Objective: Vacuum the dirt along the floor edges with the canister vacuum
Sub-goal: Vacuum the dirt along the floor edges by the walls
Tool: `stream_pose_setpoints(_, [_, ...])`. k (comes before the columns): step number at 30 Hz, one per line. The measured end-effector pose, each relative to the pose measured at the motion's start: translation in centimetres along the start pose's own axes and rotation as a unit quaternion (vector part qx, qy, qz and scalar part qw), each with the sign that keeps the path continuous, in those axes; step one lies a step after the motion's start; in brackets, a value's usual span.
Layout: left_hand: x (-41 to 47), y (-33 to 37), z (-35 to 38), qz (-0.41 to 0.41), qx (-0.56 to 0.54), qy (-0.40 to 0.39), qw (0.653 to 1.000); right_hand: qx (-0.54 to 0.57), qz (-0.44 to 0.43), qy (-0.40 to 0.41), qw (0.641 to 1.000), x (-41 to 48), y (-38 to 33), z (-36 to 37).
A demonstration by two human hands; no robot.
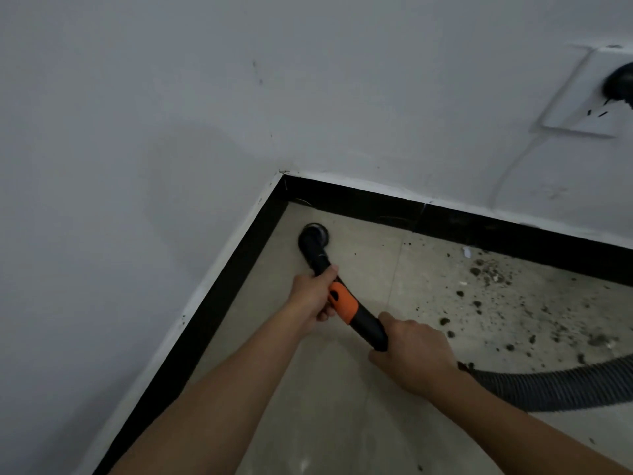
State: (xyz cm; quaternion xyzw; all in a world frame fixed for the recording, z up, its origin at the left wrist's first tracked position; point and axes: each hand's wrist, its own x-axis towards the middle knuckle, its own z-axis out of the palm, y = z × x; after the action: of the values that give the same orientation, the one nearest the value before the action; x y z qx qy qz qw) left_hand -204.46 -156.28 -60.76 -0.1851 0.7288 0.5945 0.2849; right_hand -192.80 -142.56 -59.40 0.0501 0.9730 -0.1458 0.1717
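a: beige floor tiles (342, 423), black baseboard corner (291, 190). where's the nozzle (313, 235)?
b: just beside that corner. left hand (313, 298) and right hand (412, 349) both grip the vacuum wand (366, 324); dirt (513, 303) lies farther from the corner.

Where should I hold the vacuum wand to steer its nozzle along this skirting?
Grip the rigid black tube from above, one hand either side of the orange collar, as the left hand and right hand do. It slopes down to the nozzle; the ribbed hose behind would flex.
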Motion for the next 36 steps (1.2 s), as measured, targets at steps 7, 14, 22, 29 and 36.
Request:
stream_pose_setpoints(7, [-2.5,-3.1,0.4,-0.004,-0.035,0.073,0.997,-0.013,-0.050,-0.026,0.998,-1.6,1.1,0.2])
stream_pose_setpoints(14, [-3.1,-4.0,-0.9,0.000,-0.022,0.060,0.998,-0.004,-0.045,-0.013,0.999,-2.9,-0.2,1.9])
stream_pose_setpoints(22, [-2.6,-1.1,12.0,0.005,0.101,-0.137,0.985,0.018,0.148,0.048,0.988,-8.1,7.4,1.3])
stream_pose_setpoints(29, [-1.7,-0.5,11.2,0.011,0.098,-0.113,0.989,-0.014,0.114,0.034,0.993,-6.1,8.2,0.2])
stream_pose_setpoints(36, [-0.8,0.9,11.8,0.010,0.096,-0.109,0.989,-0.011,0.115,0.035,0.993,-4.7,8.7,-1.1])
